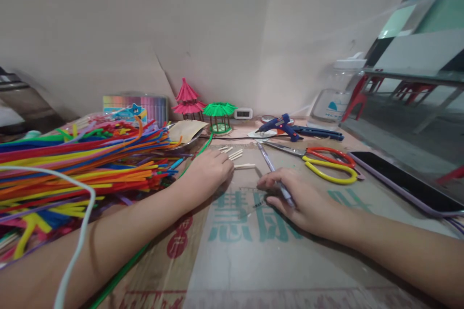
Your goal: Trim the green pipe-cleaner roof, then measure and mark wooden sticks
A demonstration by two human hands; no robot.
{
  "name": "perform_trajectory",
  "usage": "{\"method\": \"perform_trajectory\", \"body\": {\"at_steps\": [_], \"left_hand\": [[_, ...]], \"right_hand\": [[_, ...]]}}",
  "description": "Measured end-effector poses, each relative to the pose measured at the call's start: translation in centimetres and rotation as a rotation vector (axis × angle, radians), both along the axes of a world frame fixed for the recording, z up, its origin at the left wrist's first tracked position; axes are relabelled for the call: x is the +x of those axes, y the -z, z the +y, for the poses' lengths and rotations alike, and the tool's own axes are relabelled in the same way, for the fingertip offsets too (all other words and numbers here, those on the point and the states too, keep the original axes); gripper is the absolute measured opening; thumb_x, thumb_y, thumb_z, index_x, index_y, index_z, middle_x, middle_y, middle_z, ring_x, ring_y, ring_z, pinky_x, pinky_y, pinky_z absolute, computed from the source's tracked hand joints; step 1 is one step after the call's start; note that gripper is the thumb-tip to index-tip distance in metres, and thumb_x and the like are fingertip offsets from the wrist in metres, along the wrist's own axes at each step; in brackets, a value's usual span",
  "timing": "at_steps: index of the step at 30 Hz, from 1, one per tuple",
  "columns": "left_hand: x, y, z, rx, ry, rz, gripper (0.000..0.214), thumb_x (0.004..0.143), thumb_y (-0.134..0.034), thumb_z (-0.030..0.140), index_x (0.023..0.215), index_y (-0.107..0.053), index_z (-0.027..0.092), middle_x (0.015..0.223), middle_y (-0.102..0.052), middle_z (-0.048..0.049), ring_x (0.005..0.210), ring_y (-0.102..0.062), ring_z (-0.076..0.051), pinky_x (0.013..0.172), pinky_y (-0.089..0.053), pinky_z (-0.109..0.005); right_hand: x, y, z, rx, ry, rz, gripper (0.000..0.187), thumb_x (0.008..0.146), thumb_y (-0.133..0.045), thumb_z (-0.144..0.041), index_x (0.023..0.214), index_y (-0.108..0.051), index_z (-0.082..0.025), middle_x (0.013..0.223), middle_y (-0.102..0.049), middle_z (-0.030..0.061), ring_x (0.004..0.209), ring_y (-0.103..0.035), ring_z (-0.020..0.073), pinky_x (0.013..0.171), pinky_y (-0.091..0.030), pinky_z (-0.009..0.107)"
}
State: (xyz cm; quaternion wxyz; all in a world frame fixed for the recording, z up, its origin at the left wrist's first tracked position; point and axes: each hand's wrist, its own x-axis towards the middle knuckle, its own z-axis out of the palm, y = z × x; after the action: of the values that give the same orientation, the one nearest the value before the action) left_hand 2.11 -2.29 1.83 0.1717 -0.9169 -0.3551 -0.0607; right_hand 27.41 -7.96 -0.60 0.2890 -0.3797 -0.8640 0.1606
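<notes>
My left hand (pixel 210 170) is palm down on the board, fingers curled and tips hidden behind its own back, so I cannot make out what it holds. Just beyond and to its right lie several short pale wooden sticks (pixel 235 155), one reaching out past the fingers. My right hand (pixel 293 195) has bent fingers with a pale purple pen (pixel 268 158) running between them; the pen slants up and away to the left. Beneath both hands is a cardboard sheet (pixel 232 260) printed with teal characters, under a clear cover.
Colourful pipe cleaners (pixel 83 159) heap at left, crossed by a white cable (pixel 85 222). Behind stand pink (pixel 187 99) and green (pixel 219 113) roofed models and a small clock (pixel 243 113). At right are a blue glue gun (pixel 281 127), scissors (pixel 329 164), phone (pixel 402 178) and bottle (pixel 335 94).
</notes>
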Motion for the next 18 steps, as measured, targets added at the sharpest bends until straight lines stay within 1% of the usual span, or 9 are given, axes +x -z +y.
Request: {"method": "perform_trajectory", "body": {"at_steps": [2, 3, 6, 7, 9, 12, 15, 17, 18], "left_hand": [[0.3, -0.3, -0.7, -0.003, -0.015, -0.092, 0.022, 0.098, -0.051, 0.021, 0.088, -0.068, 0.014, 0.086, -0.069, -0.0082, 0.086, -0.063, -0.025, 0.078, -0.045, -0.037], [0.6, -0.4, -1.2, -0.040, -0.023, -0.160, 0.022, 0.098, -0.050, 0.023, 0.091, -0.069, 0.015, 0.086, -0.071, -0.0069, 0.085, -0.064, -0.023, 0.077, -0.045, -0.035], [1.5, -0.4, -2.3, -0.246, -0.052, -0.313, 0.020, 0.098, -0.053, 0.029, 0.096, -0.070, 0.020, 0.087, -0.074, -0.0025, 0.078, -0.066, -0.019, 0.069, -0.045, -0.029], [1.8, -0.3, -2.6, -0.304, -0.056, -0.326, 0.019, 0.097, -0.054, 0.030, 0.096, -0.071, 0.021, 0.087, -0.074, -0.0017, 0.076, -0.065, -0.018, 0.067, -0.044, -0.028], [2.2, -0.1, -2.8, -0.368, -0.053, -0.343, 0.017, 0.096, -0.057, 0.029, 0.096, -0.072, 0.021, 0.085, -0.074, -0.0010, 0.073, -0.065, -0.017, 0.065, -0.043, -0.027], [2.4, 0.3, -2.6, -0.398, -0.022, -0.399, 0.017, 0.097, -0.056, 0.028, 0.098, -0.071, 0.020, 0.087, -0.074, -0.0014, 0.072, -0.064, -0.016, 0.066, -0.043, -0.026], [2.2, 0.5, -2.3, -0.396, -0.012, -0.422, 0.017, 0.096, -0.056, 0.026, 0.097, -0.071, 0.019, 0.083, -0.072, -0.0017, 0.071, -0.062, -0.015, 0.067, -0.044, -0.025], [2.2, 0.4, -2.2, -0.391, -0.024, -0.405, 0.017, 0.096, -0.057, 0.026, 0.094, -0.072, 0.019, 0.081, -0.071, -0.0018, 0.071, -0.062, -0.016, 0.067, -0.044, -0.026], [2.2, 0.4, -2.2, -0.391, -0.036, -0.389, 0.017, 0.096, -0.057, 0.028, 0.093, -0.072, 0.019, 0.081, -0.071, -0.0020, 0.072, -0.062, -0.017, 0.066, -0.044, -0.026]], "right_hand": [[0.1, 0.2, 0.0, 0.067, -0.023, -0.047, 0.012, 0.093, -0.053, -0.015, 0.102, -0.053, -0.022, 0.104, -0.066, 0.0089, 0.095, -0.060, 0.0256, 0.084, -0.050, 0.044], [0.1, 0.3, 0.0, 0.087, -0.021, -0.062, 0.011, 0.093, -0.052, -0.014, 0.101, -0.053, -0.022, 0.102, -0.066, 0.0084, 0.094, -0.060, 0.0253, 0.083, -0.050, 0.044], [0.3, 0.4, 0.1, 0.122, 0.031, -0.042, 0.012, 0.092, -0.055, -0.013, 0.099, -0.053, -0.023, 0.098, -0.065, 0.0073, 0.090, -0.060, 0.0250, 0.079, -0.050, 0.041], [0.3, 0.4, 0.2, 0.134, 0.048, -0.014, 0.013, 0.091, -0.056, -0.014, 0.100, -0.052, -0.023, 0.097, -0.065, 0.0072, 0.090, -0.060, 0.0250, 0.078, -0.051, 0.041], [0.4, 0.2, 0.2, 0.174, 0.075, 0.065, 0.016, 0.090, -0.057, -0.014, 0.102, -0.051, -0.023, 0.095, -0.065, 0.0069, 0.089, -0.062, 0.0244, 0.078, -0.051, 0.040], [0.5, -0.3, 0.3, 0.205, 0.111, 0.204, 0.016, 0.091, -0.057, -0.014, 0.101, -0.050, -0.025, 0.093, -0.066, 0.0053, 0.087, -0.066, 0.0220, 0.077, -0.053, 0.037], [0.8, -0.9, 0.2, 0.165, 0.135, 0.367, 0.010, 0.094, -0.058, -0.019, 0.096, -0.051, -0.026, 0.084, -0.069, 0.0020, 0.079, -0.068, 0.0194, 0.071, -0.054, 0.032], [1.3, -1.3, 0.3, 0.150, 0.151, 0.388, 0.006, 0.095, -0.060, -0.025, 0.093, -0.054, -0.026, 0.078, -0.071, 0.0008, 0.073, -0.068, 0.0191, 0.069, -0.053, 0.033], [1.6, -1.5, 0.4, 0.147, 0.161, 0.364, 0.007, 0.096, -0.059, -0.028, 0.090, -0.057, -0.026, 0.077, -0.071, 0.0011, 0.071, -0.068, 0.0193, 0.069, -0.053, 0.033]]}}
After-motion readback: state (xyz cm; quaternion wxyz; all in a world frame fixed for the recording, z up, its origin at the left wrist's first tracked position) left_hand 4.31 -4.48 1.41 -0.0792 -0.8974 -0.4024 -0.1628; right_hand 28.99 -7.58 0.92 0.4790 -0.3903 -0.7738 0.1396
